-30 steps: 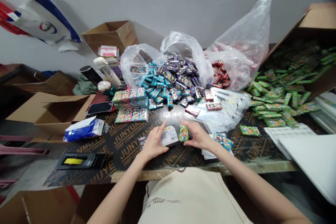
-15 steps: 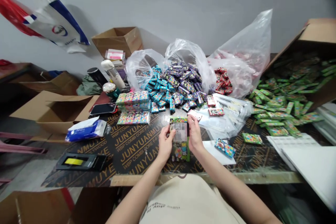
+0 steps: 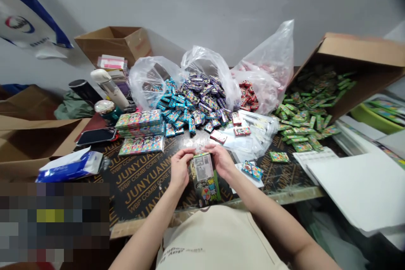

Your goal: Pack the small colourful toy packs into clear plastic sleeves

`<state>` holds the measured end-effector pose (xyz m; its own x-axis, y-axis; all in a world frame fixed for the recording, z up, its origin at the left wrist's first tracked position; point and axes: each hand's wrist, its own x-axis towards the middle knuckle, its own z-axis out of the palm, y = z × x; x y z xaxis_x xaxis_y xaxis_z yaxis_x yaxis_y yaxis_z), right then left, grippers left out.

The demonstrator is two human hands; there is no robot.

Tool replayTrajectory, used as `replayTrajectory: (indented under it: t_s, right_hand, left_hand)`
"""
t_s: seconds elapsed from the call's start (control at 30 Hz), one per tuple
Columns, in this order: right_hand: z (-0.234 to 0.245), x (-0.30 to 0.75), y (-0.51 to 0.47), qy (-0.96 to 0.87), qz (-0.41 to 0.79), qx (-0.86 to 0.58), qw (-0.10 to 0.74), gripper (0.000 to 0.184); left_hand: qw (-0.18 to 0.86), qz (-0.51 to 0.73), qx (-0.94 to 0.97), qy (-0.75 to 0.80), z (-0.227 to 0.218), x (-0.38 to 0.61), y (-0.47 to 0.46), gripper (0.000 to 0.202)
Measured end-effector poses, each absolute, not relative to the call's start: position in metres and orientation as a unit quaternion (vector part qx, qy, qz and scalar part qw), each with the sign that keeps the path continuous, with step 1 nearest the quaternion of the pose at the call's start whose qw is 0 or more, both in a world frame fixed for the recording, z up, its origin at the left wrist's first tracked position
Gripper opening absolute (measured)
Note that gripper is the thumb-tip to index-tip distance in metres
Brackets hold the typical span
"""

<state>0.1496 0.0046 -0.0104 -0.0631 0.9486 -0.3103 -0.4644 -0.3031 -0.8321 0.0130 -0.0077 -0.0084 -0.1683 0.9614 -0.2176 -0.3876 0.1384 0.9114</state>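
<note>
My left hand [image 3: 179, 169] and my right hand [image 3: 220, 160] both grip the top end of a clear sleeve of small colourful packets [image 3: 206, 178], held upright over the near edge of the dark printed board [image 3: 142, 181]. Fingers of both hands pinch its upper rim. A white barcode label shows on the sleeve's upper half. One loose blue packet [image 3: 252, 170] lies on a white sheet just right of my right hand. A pile of empty clear sleeves [image 3: 253, 135] lies behind my hands.
Clear bags hold blue packets [image 3: 172, 105], purple packets [image 3: 204, 99] and red packets [image 3: 248, 97]. Green packets [image 3: 303, 118] spill from a tipped carton [image 3: 357, 55]. Stacked filled sleeves [image 3: 141, 128], a phone [image 3: 96, 136], a tissue pack [image 3: 69, 165], flasks and open boxes stand left. White sheets [image 3: 357, 185] lie right.
The sleeve, lying flat a second ago with a packet in my right hand beside it, now stands upright, filled, with both hands at its top. The view swung to the right.
</note>
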Motion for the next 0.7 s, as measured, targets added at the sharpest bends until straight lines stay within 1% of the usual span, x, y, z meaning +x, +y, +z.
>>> replayTrajectory:
  t_s: [0.03,0.1,0.2,0.27,0.37,0.47,0.6,0.7]
  right_hand:
    - [-0.011,0.153,0.004,-0.316,0.645,-0.45,0.531,0.015]
    - [-0.013,0.16,0.002,-0.4,0.57,-0.461,0.55,0.015]
    - [-0.014,0.172,-0.001,-0.478,0.513,-0.468,0.537,0.014]
    - [-0.012,0.178,0.0,-0.489,0.517,-0.47,0.522,0.014]
    - [-0.009,0.183,0.005,-0.484,0.554,-0.465,0.492,0.019]
    - [-0.007,0.187,0.009,-0.492,0.582,-0.455,0.461,0.021]
    - [-0.006,0.19,0.005,-0.532,0.545,-0.45,0.466,0.019]
    - [-0.005,0.19,-0.006,-0.586,0.467,-0.454,0.482,0.017]
  left_hand:
    - [0.532,0.576,0.37,0.499,-0.007,0.011,-0.008,0.008]
    - [0.469,0.534,0.487,0.508,-0.004,0.007,-0.007,0.007]
    - [0.469,0.476,0.529,0.523,0.0,0.005,-0.002,0.015]
    - [0.496,0.45,0.522,0.528,0.003,0.004,0.003,0.019]
    - [0.533,0.412,0.526,0.519,0.009,0.004,0.01,0.022]
    - [0.524,0.387,0.561,0.51,0.014,0.005,0.011,0.02]
    - [0.42,0.389,0.652,0.497,0.022,0.006,0.002,0.012]
    - [0.341,0.39,0.724,0.455,0.025,0.006,-0.009,0.012]
